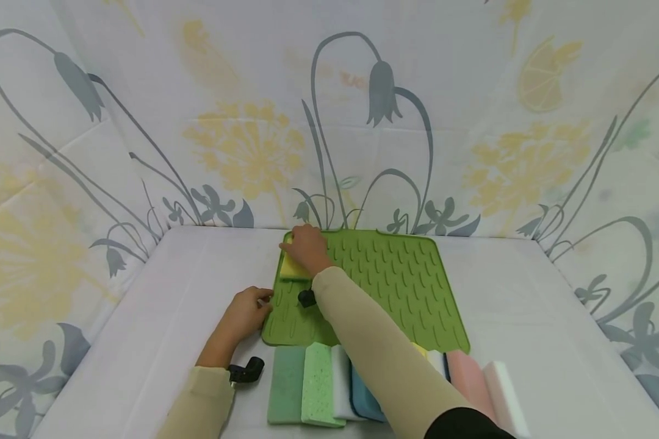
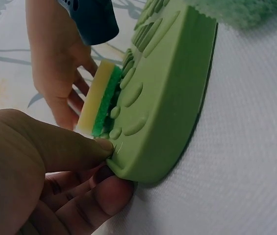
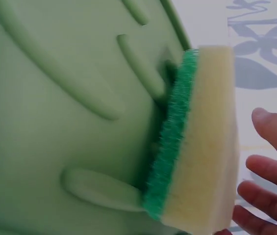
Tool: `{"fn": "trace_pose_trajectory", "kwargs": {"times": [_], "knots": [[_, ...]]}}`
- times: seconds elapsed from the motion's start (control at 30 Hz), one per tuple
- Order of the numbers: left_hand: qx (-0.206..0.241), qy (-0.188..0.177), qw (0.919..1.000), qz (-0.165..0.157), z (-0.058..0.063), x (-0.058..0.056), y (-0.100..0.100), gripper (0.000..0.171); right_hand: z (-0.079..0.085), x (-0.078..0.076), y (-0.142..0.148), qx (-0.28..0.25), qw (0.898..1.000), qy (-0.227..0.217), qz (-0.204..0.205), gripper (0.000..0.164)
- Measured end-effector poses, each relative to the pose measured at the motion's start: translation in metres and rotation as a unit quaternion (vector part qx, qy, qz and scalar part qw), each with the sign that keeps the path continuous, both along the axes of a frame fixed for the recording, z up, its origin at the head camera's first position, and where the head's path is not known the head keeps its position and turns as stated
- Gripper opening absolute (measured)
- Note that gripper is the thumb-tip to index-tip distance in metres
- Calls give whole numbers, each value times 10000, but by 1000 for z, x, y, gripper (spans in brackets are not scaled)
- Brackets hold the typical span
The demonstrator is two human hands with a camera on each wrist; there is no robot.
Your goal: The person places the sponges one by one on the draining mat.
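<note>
A green silicone mat [image 1: 395, 280] with raised ridges lies on the white-covered table. At its near left side, my left hand [image 1: 247, 314] pinches the rim, with the thumb [image 2: 91, 149] on top and a finger at the underside. A yellow sponge with a green scouring layer [image 3: 207, 137] rests on the mat's far left corner, scouring side down. Over that sponge is my right hand [image 1: 309, 247]; the right wrist view shows its fingers [image 3: 263, 196] spread loosely beside the yellow face, not curled round it.
Along the mat's near edge stands a row of sponges and pads: a dark green pad [image 1: 287, 384], a speckled light green sponge [image 1: 321, 384], a blue one [image 1: 365, 396], a pink one [image 1: 469, 378] and a white block [image 1: 505, 396]. My right forearm covers part of the row. Patterned cloth [image 1: 445, 152] hangs behind.
</note>
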State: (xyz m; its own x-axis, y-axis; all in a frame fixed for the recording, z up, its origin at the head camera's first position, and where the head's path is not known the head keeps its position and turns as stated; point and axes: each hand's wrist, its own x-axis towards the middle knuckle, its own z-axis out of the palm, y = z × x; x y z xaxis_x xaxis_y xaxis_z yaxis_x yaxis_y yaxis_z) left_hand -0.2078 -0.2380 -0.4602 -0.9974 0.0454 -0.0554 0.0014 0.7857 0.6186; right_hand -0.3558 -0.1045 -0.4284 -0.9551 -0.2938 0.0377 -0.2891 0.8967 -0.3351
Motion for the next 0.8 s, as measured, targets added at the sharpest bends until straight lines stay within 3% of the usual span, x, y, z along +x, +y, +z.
{"fn": "trace_pose_trajectory", "kwargs": {"times": [0.2,0.43,0.8], "knots": [[-90,-12,9999,-60,0,0,0,36,11,3,7,-182,9997,-181,57,43],[-157,35,9998,-87,0,0,-2,36,22,4,20,172,9995,-227,144,46],[-23,-16,9999,-164,0,1,-2,37,42,18,52,-115,9984,-466,291,47]]}}
